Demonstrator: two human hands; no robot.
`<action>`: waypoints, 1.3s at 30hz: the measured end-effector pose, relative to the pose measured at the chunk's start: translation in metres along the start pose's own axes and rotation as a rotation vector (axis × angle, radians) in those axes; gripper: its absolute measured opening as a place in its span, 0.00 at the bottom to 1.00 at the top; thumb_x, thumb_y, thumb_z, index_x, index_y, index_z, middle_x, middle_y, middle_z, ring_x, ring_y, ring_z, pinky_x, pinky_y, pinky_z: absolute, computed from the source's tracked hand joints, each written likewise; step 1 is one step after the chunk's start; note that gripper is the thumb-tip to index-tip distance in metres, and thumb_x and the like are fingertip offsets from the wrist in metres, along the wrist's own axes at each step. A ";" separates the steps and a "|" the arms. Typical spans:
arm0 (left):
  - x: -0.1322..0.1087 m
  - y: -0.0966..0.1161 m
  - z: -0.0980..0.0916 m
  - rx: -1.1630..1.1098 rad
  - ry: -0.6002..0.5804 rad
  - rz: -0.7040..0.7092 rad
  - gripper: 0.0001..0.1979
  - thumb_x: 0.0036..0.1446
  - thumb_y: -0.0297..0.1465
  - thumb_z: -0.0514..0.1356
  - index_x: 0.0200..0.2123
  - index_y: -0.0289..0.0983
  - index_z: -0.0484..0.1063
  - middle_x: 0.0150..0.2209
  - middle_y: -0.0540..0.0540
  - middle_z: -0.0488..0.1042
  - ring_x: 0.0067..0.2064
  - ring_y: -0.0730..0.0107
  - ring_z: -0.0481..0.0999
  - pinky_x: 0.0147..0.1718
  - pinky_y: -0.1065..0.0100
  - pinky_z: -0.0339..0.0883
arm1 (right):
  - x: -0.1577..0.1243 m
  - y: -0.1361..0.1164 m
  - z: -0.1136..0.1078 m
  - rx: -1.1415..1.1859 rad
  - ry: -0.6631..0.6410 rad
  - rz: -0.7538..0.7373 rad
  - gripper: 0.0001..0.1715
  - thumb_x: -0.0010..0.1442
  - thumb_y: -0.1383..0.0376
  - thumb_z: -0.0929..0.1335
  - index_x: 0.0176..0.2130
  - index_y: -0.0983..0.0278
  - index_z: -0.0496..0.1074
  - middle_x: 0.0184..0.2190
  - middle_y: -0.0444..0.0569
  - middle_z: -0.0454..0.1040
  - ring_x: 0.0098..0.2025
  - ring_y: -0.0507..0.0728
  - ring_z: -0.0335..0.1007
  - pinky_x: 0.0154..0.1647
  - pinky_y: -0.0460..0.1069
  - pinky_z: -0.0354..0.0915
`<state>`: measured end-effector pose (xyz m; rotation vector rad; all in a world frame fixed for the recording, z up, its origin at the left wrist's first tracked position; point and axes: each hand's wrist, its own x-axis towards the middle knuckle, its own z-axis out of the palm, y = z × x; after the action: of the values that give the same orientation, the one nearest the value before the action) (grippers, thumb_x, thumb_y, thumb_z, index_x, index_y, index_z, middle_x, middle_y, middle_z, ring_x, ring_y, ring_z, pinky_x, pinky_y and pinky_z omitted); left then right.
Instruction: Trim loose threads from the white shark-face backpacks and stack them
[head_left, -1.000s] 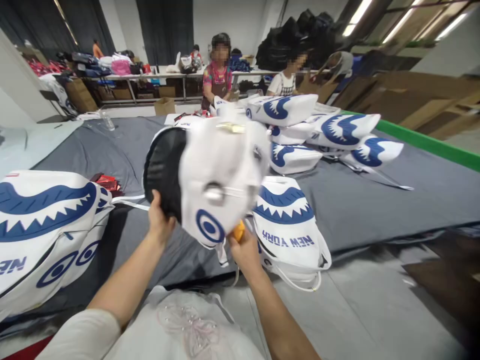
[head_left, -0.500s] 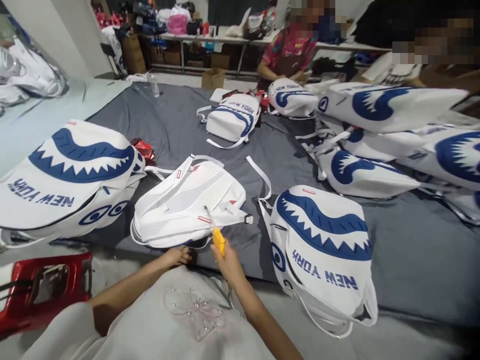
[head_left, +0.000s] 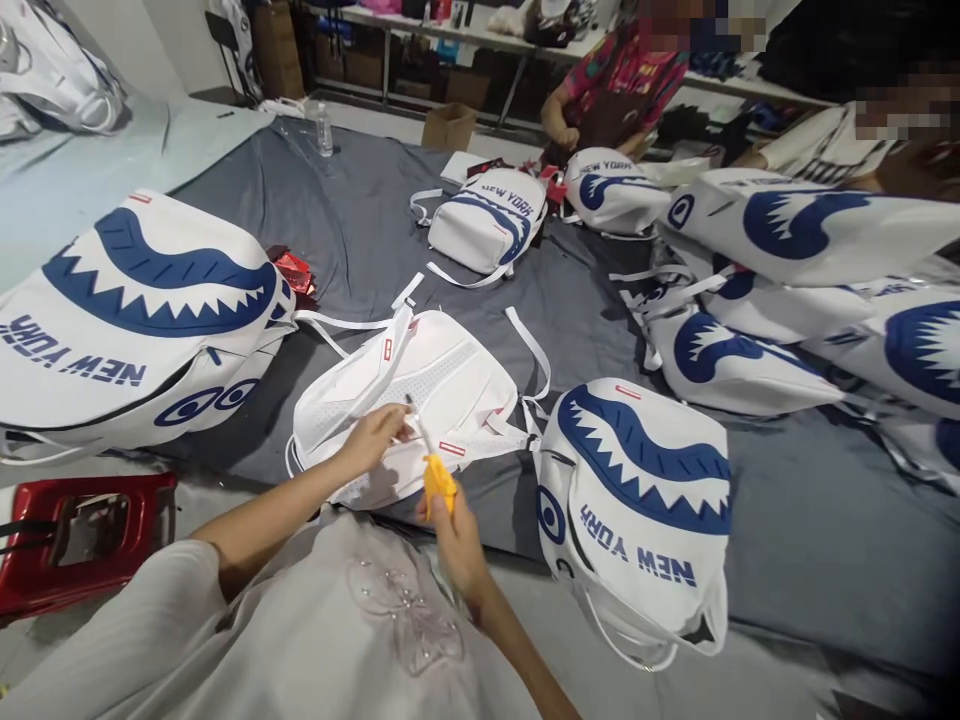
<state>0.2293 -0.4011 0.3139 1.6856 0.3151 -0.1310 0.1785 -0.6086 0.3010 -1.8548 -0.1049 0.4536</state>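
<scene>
A white backpack [head_left: 450,370] lies in front of me on the cloth-covered table, its padded back panel and straps facing up. My left hand [head_left: 375,437] is over the pack's near side, fingers pinched together; what they hold is too small to make out. My right hand [head_left: 459,540] is closed around the yellow handle of what look like scissors [head_left: 440,485]. Their slim metal blades point up and away, over the pack, with the tip right beside my left fingertips.
White-and-blue backpacks lie left [head_left: 161,300] and right [head_left: 645,480], the right one overhanging the table edge. More backpacks [head_left: 757,360] are piled far right. A plastic bottle [head_left: 324,130] and red tags [head_left: 294,270] are on the table [head_left: 360,210]. A red stool [head_left: 97,540] stands lower left; people are opposite.
My left hand has risen from the pack's near edge onto it, up to the scissors' tip. My right hand still holds the scissors. The pack sits further right in view as the camera shifted.
</scene>
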 end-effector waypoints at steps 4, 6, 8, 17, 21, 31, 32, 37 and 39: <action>0.012 -0.030 -0.056 0.806 0.303 0.174 0.38 0.55 0.43 0.63 0.65 0.33 0.58 0.67 0.30 0.56 0.68 0.40 0.53 0.63 0.45 0.51 | 0.031 -0.016 -0.036 -0.178 0.038 0.065 0.30 0.66 0.45 0.57 0.53 0.63 0.65 0.31 0.48 0.76 0.33 0.58 0.74 0.37 0.51 0.67; 0.020 -0.049 -0.070 1.044 0.265 0.115 0.45 0.51 0.41 0.66 0.67 0.30 0.53 0.67 0.27 0.55 0.66 0.36 0.56 0.61 0.45 0.53 | 0.051 -0.026 -0.046 -0.358 -0.033 0.064 0.28 0.67 0.45 0.57 0.51 0.62 0.66 0.30 0.47 0.77 0.32 0.58 0.74 0.35 0.50 0.65; 0.026 -0.064 -0.071 1.134 0.238 0.095 0.43 0.55 0.40 0.64 0.68 0.29 0.52 0.63 0.27 0.61 0.61 0.40 0.62 0.58 0.48 0.56 | 0.075 -0.036 -0.052 -0.522 -0.074 0.061 0.26 0.67 0.46 0.58 0.48 0.62 0.68 0.26 0.46 0.76 0.28 0.57 0.72 0.32 0.49 0.62; 0.015 -0.083 -0.060 0.149 0.155 0.028 0.22 0.66 0.44 0.49 0.52 0.36 0.70 0.47 0.38 0.78 0.45 0.59 0.79 0.45 0.60 0.70 | 0.131 -0.049 -0.047 -0.737 -0.135 0.134 0.30 0.66 0.43 0.59 0.45 0.65 0.70 0.23 0.49 0.75 0.22 0.55 0.69 0.27 0.48 0.59; 0.027 -0.088 -0.063 -0.410 0.156 -0.384 0.24 0.64 0.50 0.50 0.43 0.33 0.67 0.30 0.41 0.79 0.25 0.68 0.78 0.24 0.71 0.67 | 0.106 -0.057 -0.027 -0.797 -0.287 0.086 0.32 0.65 0.43 0.59 0.48 0.65 0.72 0.33 0.55 0.78 0.35 0.59 0.74 0.34 0.49 0.62; 0.026 -0.077 -0.056 -0.066 0.072 -0.386 0.21 0.66 0.42 0.51 0.54 0.35 0.67 0.44 0.35 0.77 0.44 0.56 0.79 0.41 0.61 0.71 | 0.096 -0.108 -0.042 -0.902 -0.329 0.122 0.33 0.68 0.46 0.57 0.57 0.66 0.69 0.43 0.57 0.78 0.45 0.61 0.74 0.44 0.51 0.66; 0.018 -0.073 -0.051 0.066 0.090 -0.281 0.22 0.64 0.40 0.53 0.58 0.37 0.65 0.51 0.35 0.74 0.52 0.53 0.75 0.49 0.56 0.68 | 0.097 -0.109 -0.049 -0.897 -0.378 0.119 0.32 0.68 0.46 0.57 0.57 0.65 0.69 0.45 0.56 0.78 0.47 0.61 0.74 0.45 0.51 0.66; -0.027 -0.058 -0.006 0.801 0.002 0.340 0.36 0.60 0.41 0.59 0.68 0.39 0.52 0.71 0.32 0.43 0.70 0.40 0.43 0.64 0.40 0.41 | 0.097 -0.116 -0.093 -1.203 -0.073 0.338 0.37 0.69 0.47 0.53 0.59 0.70 0.67 0.50 0.65 0.75 0.51 0.67 0.73 0.48 0.56 0.65; -0.040 -0.057 0.014 0.894 -0.217 0.437 0.41 0.57 0.44 0.62 0.69 0.39 0.51 0.71 0.32 0.41 0.70 0.40 0.47 0.63 0.44 0.48 | 0.088 -0.119 -0.102 -1.182 -0.249 0.364 0.38 0.67 0.44 0.55 0.59 0.67 0.68 0.51 0.63 0.75 0.47 0.66 0.74 0.44 0.54 0.66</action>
<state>0.1760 -0.4142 0.2685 2.5512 -0.3401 -0.1356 0.3146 -0.6348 0.4158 -2.9841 -0.2388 1.0186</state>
